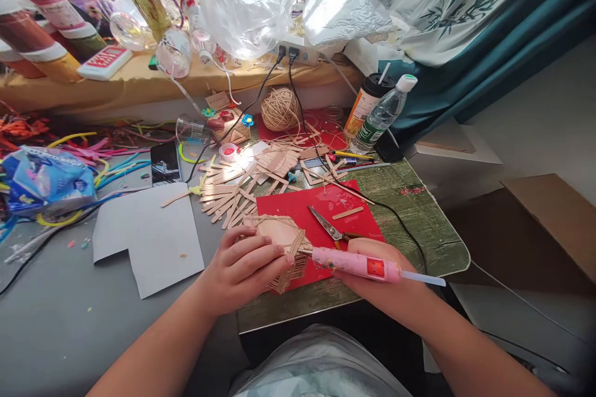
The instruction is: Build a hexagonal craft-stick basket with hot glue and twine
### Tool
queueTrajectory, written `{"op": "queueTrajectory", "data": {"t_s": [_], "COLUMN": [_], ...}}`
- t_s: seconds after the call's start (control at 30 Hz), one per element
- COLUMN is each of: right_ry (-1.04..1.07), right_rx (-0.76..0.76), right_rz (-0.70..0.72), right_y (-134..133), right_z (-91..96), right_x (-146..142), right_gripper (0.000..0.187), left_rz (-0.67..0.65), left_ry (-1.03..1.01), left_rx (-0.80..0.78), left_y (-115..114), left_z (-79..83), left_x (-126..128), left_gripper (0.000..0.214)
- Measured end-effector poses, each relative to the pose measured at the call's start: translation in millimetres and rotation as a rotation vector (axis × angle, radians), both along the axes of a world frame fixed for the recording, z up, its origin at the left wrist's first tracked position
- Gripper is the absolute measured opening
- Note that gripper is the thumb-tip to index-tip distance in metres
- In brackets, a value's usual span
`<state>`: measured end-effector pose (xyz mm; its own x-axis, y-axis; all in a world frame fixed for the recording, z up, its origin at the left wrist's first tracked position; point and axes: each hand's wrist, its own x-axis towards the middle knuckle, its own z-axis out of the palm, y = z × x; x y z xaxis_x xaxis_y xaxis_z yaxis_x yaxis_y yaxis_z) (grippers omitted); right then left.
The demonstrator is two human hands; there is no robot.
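Note:
My left hand (242, 267) is closed around a hexagonal box built of popsicle sticks (282, 242), holding it tilted over a red sheet (326, 211). My right hand (372, 273) grips a pink hot glue gun (358, 263). A clear glue stick juts out of the gun's back to the right. The gun's nozzle touches the right side of the stick box. Scissors (330, 228) lie open on the red sheet just behind the gun. The gun's black cord (400, 223) runs back across the table.
Loose popsicle sticks (233, 195) are heaped behind the box. A twine ball (280, 108), a water bottle (384, 113) and a cup (364, 104) stand at the back. Grey paper (149, 239) and pipe cleaners (93, 158) lie left. A power strip (298, 53) sits on the sill.

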<state>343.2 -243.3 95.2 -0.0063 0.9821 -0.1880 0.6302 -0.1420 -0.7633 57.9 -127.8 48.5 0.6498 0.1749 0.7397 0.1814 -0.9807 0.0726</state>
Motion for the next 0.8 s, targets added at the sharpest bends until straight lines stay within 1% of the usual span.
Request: {"op": "queueTrajectory", "data": {"t_s": [0.13,0.3,0.47,0.53,0.67,0.73,0.8], "right_ry": [-0.026,-0.051,-0.018,0.012,0.09,0.1,0.1], "right_rx": [-0.005,-0.015,0.019,0.047,0.079,0.077,0.074], "right_rz": [-0.022,-0.027,-0.013,0.023,0.103,0.089,0.045], "right_y": [1,1,-1,-2,-5,-6,-7], "right_z": [3.3,0.7,-1.6,-1.0,3.6,6.6,9.0], "right_x": [-2,-1,0,0,5,8,11], "right_gripper": [0.038,0.037,0.035,0.029,0.013,0.01,0.011], "left_rz": [-0.009,-0.018,0.009,0.007,-0.005,-0.01,-0.023], "left_ry": [0.006,0.0,0.019,0.03,0.031,0.025,0.021], "left_rx": [-0.009,-0.007,-0.003,-0.005,-0.008,-0.012,-0.017], "left_y": [1,1,2,2,1,1,1], "left_z": [1.8,5.9,2.2,0.8,0.6,0.4,-0.3], "left_x": [1,4,1,0,1,1,1], "left_gripper": [0.024,0.02,0.021,0.022,0.021,0.021,0.023]}}
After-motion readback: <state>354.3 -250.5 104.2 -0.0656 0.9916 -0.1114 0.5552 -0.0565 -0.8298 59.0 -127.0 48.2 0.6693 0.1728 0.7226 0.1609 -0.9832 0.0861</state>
